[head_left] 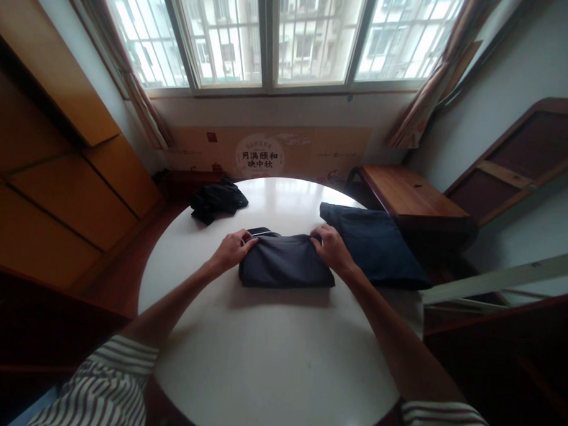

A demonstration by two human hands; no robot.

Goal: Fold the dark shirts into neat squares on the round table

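Atop a round white table (279,352), the left hand (231,248) and right hand (332,246) pinch a folded dark-grey fabric garment (285,263).

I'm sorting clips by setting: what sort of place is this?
Probably a room in a home: there are wooden cabinets on the left, a wide curtained window, and a round white table bearing a folded grey garment.

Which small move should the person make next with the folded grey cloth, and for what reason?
Probably, the left grip should straighten the far edge of the folded grey cloth while the right grip steadies its far right corner. Beside the left grip, a dark band with a pale line sticks out beyond that edge, so this side looks less even.
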